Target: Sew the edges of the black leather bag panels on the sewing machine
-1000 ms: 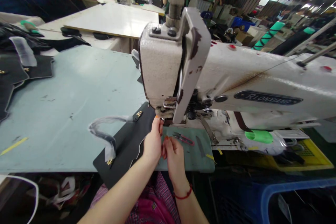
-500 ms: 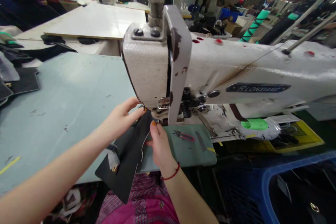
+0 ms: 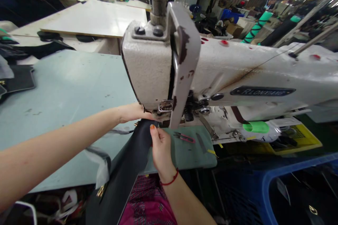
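Head view. Black leather-like panel (image 3: 132,161) lies across the front edge of the pale blue-grey desk (image 3: 66,91), its upper end under the needle area of the worn off-white industrial sewing machine (image 3: 163,63), its lower end hanging off the desk toward the lap. Right hand (image 3: 160,147): thumb and fingers pinched on the panel's right edge, just below the presser foot. Left hand (image 3: 132,112): reaches in behind the machine head, resting at the panel's top; fingertips hidden by the machine, so grip cannot be told. Small thread snips with red handles (image 3: 185,137) lie on the desk just right of the right hand. Gold metal fitting (image 3: 100,191) on the panel's lower end.
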The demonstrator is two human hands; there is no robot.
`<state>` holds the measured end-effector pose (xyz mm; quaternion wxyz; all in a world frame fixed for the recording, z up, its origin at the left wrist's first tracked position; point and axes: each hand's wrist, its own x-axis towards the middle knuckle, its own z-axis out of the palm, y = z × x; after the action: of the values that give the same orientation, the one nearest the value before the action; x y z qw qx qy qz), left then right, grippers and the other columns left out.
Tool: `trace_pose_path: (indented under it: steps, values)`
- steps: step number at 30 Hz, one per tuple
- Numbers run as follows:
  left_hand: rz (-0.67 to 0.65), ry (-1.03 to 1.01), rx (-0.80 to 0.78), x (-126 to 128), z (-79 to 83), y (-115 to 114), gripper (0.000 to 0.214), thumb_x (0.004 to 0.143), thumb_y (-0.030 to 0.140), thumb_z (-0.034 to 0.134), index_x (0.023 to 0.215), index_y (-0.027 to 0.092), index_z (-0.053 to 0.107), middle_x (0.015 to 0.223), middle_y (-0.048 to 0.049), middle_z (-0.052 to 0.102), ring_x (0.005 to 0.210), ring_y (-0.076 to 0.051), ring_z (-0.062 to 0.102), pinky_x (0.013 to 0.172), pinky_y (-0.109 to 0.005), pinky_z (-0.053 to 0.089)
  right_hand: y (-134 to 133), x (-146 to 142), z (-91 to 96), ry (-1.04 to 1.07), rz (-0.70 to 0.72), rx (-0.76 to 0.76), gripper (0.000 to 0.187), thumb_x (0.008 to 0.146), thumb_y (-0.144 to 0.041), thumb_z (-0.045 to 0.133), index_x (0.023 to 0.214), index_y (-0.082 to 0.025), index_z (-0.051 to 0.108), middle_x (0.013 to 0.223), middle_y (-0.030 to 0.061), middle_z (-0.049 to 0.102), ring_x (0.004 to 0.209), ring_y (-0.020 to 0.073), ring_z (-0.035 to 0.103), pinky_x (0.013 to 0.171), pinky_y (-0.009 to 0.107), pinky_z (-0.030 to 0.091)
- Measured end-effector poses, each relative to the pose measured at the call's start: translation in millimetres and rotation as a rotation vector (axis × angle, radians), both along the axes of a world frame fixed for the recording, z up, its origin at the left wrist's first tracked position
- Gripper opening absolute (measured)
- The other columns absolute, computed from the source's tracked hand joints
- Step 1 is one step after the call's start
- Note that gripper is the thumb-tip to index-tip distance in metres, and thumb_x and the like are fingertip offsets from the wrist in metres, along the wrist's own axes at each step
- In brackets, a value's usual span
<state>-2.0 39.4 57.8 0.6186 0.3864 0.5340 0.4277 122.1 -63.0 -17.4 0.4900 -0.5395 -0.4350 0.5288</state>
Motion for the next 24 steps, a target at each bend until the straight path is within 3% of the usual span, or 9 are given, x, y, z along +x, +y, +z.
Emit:
trace_pose_path:
  steps: [2,4,8,11,15,19,21,24]
  values:
    - [-0.146,0.011,-0.035,0,-6.8,-7,0.023,0.044,-0.002,0.079,0.065,0.006,0.071,0.058,-0.0051,0.067,0.060,-0.021,0.062,0.051,-0.026,0.047,0,8,3.0,-0.006,0.050,-0.026,0.047,0.088,-0.054,0.050,0.059,-0.019,0.039,0.058,-0.0028,0.032,0.056,0.0098,0.032,0.049,0.022,0.026]
    - [-0.231,0.016,-0.031,1,-13.8,-15,0.025,0.048,0.003,0.081,0.072,0.007,0.073,0.067,-0.0070,0.071,0.065,-0.021,0.063,0.053,-0.025,0.048,1,16,5.5,-0.011,0.097,-0.054,0.047,0.087,-0.056,0.051,0.059,-0.018,0.044,0.058,-0.0022,0.037,0.056,0.0103,0.035,0.049,0.022,0.028]
    - [-0.209,-0.008,0.018,6,-23.5,-27,0.028,0.053,0.012,0.084,0.080,0.016,0.075,0.079,-0.0051,0.074,0.082,-0.024,0.068,0.070,-0.030,0.054,6,32,11.6,0.034,0.168,-0.113,0.048,0.083,-0.060,0.055,0.061,-0.018,0.049,0.055,-0.0025,0.041,0.053,0.0102,0.038,0.047,0.022,0.028]
    - [-0.167,0.027,0.047,10,-24.2,-32,0.025,0.057,0.020,0.083,0.081,0.017,0.075,0.080,-0.0050,0.074,0.082,-0.023,0.068,0.074,-0.030,0.054,13,41,19.1,0.082,0.251,-0.160,0.044,0.082,-0.057,0.057,0.064,-0.017,0.050,0.056,-0.0034,0.041,0.052,0.0092,0.036,0.046,0.021,0.027]
    - [-0.217,0.159,0.129,12,-22.5,-33,0.025,0.070,0.034,0.075,0.087,0.016,0.075,0.085,-0.0054,0.074,0.082,-0.022,0.067,0.077,-0.031,0.054,20,54,31.5,0.109,0.359,-0.218,0.041,0.080,-0.055,0.062,0.068,-0.016,0.053,0.058,-0.0039,0.045,0.052,0.0082,0.037,0.047,0.020,0.027]
    - [-0.294,0.358,0.259,-5,-32.2,-37,0.036,0.081,0.044,0.065,0.102,0.016,0.073,0.102,-0.0073,0.074,0.102,-0.027,0.065,0.094,-0.039,0.050,15,68,41.5,0.157,0.496,-0.280,0.042,0.076,-0.055,0.069,0.071,-0.015,0.058,0.064,-0.0027,0.053,0.055,0.0088,0.043,0.050,0.020,0.032]
    - [-0.234,0.493,0.356,-22,-45.4,-48,0.042,0.087,0.047,0.057,0.114,0.017,0.069,0.116,-0.0092,0.070,0.112,-0.028,0.061,0.103,-0.043,0.044,3,75,42.7,0.139,0.534,-0.286,0.041,0.077,-0.054,0.069,0.072,-0.015,0.059,0.065,-0.0018,0.055,0.057,0.0095,0.045,0.052,0.020,0.034]
    - [-0.031,0.672,0.460,-49,-76.8,-80,0.049,0.092,0.046,0.048,0.132,0.019,0.056,0.133,-0.0126,0.058,0.124,-0.027,0.054,0.111,-0.047,0.037,-23,80,38.4,0.115,0.500,-0.281,0.038,0.081,-0.052,0.068,0.076,-0.015,0.061,0.068,-0.0010,0.056,0.060,0.0103,0.047,0.054,0.021,0.036]
